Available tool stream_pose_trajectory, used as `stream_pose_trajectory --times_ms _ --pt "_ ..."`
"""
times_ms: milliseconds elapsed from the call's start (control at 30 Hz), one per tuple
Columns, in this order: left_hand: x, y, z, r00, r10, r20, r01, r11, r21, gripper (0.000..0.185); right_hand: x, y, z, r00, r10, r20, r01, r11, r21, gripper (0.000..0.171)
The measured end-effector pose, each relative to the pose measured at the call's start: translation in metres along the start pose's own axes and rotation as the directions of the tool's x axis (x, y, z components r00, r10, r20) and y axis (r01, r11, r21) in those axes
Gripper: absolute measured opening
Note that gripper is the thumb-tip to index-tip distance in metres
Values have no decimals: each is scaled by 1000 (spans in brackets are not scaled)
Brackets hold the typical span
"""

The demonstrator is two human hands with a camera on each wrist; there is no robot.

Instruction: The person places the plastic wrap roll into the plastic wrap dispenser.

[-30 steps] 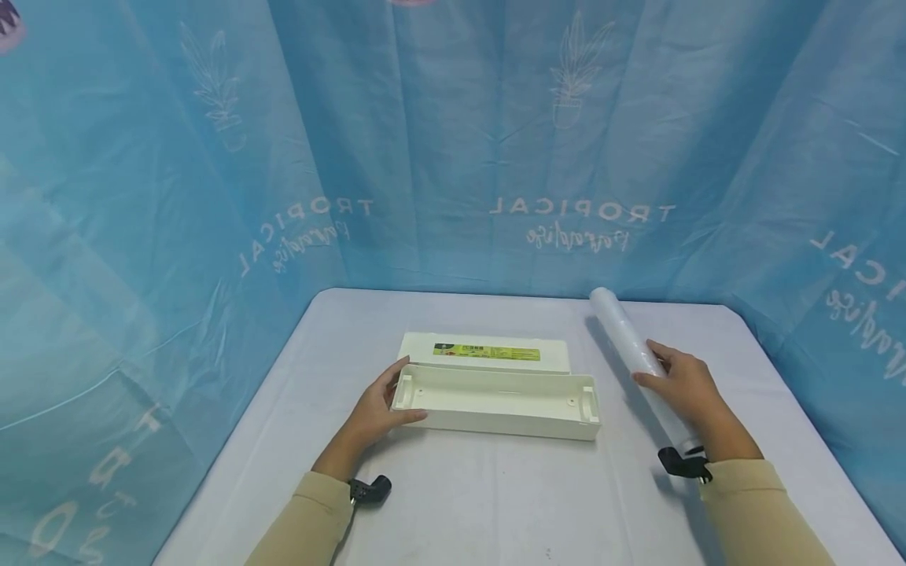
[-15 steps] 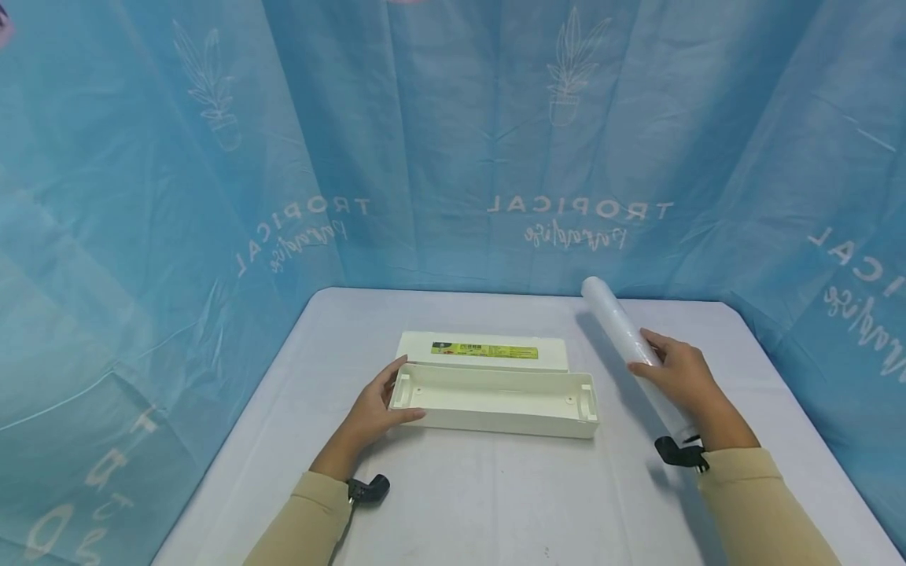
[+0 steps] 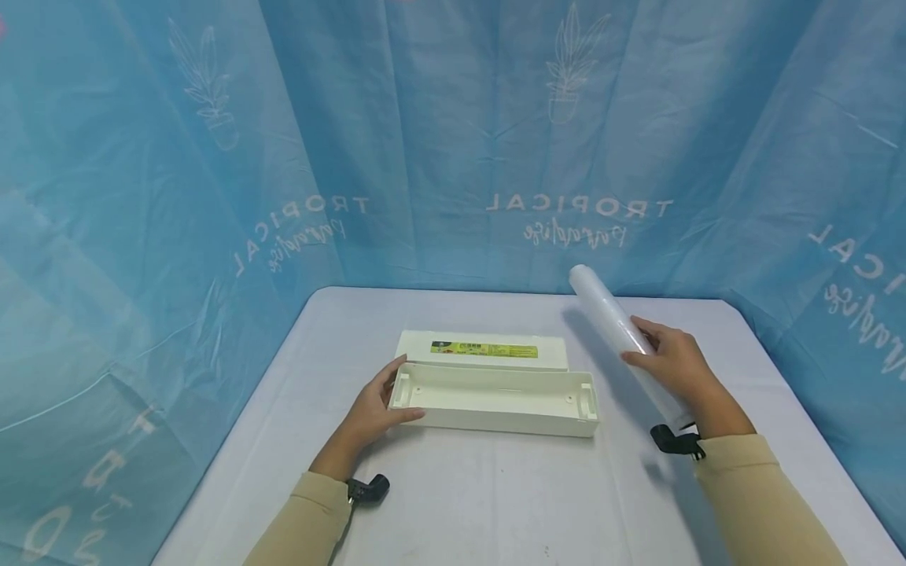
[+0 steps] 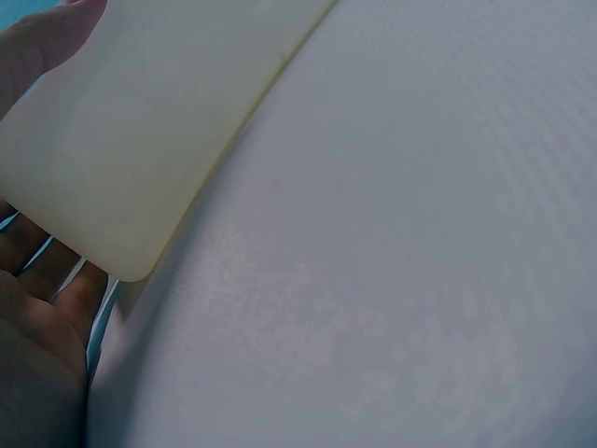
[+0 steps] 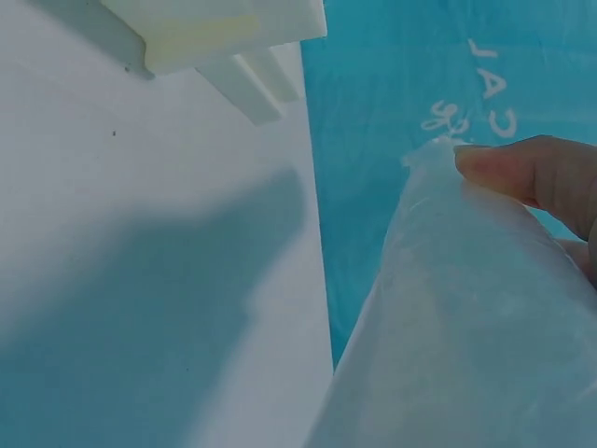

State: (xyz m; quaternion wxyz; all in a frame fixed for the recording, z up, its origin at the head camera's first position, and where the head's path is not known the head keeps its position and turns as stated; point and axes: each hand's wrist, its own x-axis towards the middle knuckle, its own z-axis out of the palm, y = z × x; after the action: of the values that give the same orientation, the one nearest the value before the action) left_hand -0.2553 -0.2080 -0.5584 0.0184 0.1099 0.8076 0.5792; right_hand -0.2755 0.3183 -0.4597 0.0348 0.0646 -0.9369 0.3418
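Note:
A long white plastic box [image 3: 495,420] lies on the table with its hinged lid [image 3: 410,346] swung back behind it; a green and yellow label marks the lid. My left hand [image 3: 368,413] grips the box's left end, thumb on the front wall and fingers round the back corner. In the left wrist view the thumb [image 4: 47,47] presses the box wall [image 4: 140,140]. To the right of the box, my right hand [image 3: 675,362] holds a roll of clear plastic wrap [image 3: 612,314], tilted with its far end raised off the table. The right wrist view shows the thumb [image 5: 508,168] along the roll.
A white cloth covers the table [image 3: 460,503]. Blue printed curtain [image 3: 495,157] hangs close behind its far edge and along both sides. Each wrist carries a small black camera mount. The roll casts a shadow on the cloth between it and the box.
My right hand has lifted the roll of plastic wrap and brought it slightly left and away from me, its far end rising. The left hand and the box have stayed put.

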Motion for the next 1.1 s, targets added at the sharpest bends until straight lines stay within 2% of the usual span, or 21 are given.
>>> stream_pose_trajectory --times_ms 400,800,1100 --pt "-1 2 -2 1000 -6 4 6 1000 -25 112 5 -17 -1 997 -78 10 78 996 45 77" --pt "-2 4 0 1000 -25 -8 25 1000 -12 113 9 -29 0 994 -101 47 96 991 90 77" --pt "-2 3 0 1000 -19 3 19 999 -40 112 10 -35 2 990 -135 49 132 989 66 75"
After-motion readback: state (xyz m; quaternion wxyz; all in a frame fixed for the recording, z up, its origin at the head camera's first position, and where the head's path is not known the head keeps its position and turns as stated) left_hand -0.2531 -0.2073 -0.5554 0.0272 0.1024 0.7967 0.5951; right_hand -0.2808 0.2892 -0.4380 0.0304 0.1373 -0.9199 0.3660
